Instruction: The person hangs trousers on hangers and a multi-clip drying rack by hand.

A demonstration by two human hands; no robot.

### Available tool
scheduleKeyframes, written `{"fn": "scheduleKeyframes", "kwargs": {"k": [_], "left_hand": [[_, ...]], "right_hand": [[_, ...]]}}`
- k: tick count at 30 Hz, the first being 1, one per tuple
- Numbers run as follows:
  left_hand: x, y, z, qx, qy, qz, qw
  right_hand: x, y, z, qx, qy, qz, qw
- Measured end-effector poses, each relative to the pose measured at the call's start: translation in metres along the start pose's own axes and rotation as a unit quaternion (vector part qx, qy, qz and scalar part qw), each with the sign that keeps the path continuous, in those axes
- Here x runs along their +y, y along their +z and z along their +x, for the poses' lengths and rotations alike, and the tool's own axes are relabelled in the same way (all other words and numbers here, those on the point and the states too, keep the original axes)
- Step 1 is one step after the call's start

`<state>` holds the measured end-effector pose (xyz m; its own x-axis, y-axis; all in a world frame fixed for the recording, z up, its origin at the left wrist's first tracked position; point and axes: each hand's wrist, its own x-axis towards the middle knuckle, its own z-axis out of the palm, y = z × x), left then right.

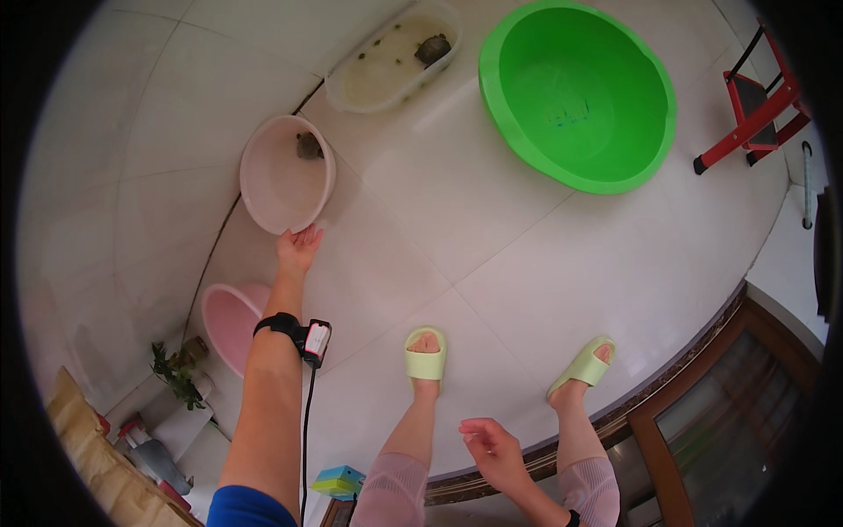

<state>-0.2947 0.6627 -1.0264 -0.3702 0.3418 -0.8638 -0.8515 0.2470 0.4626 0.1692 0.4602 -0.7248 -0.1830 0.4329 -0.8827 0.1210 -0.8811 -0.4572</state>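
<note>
My left hand (pixel 299 247) reaches forward, its fingers at the near rim of a pale pink plastic basin (pixel 247 172). Whether the fingers grip that rim or only touch it is not clear. A small dark turtle (pixel 308 146) is inside this basin, by the far right wall. Nearer to me, a second pink basin (pixel 227 323) lies tilted on its side, partly behind my left forearm. My right hand (pixel 492 453) hangs in front of my knees with loosely bent fingers and holds nothing.
Beyond the basin stands a translucent tub (pixel 337 99) with cloudy water, dark bits and a larger turtle (pixel 433 50). A big green basin (pixel 596 168) and a red step stool (pixel 757 122) are farther right. A potted plant (pixel 178 372) and a tissue box (pixel 339 483) sit lower left.
</note>
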Motion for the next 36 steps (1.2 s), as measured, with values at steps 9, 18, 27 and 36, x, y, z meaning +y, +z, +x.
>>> {"fn": "scheduleKeyframes", "kwargs": {"k": [9, 18, 27, 36], "left_hand": [[-0.063, 0.007, -0.035, -0.024, 0.086, 0.044, 0.995], [-0.088, -0.011, -0.099, -0.127, 0.135, 0.048, 0.982], [-0.121, 0.046, -0.287, -0.218, 0.083, 0.212, 0.949], [-0.238, 0.176, -0.417, -0.338, -0.026, 0.369, 0.865]], "right_hand": [[-0.011, -0.006, 0.006, -0.006, -0.002, -0.033, 0.999], [0.001, -0.012, -0.005, 0.001, -0.023, -0.016, 1.000], [0.019, -0.028, -0.029, 0.027, -0.065, 0.020, 0.997], [0.015, -0.065, -0.042, 0.081, -0.077, 0.098, 0.989]]}}
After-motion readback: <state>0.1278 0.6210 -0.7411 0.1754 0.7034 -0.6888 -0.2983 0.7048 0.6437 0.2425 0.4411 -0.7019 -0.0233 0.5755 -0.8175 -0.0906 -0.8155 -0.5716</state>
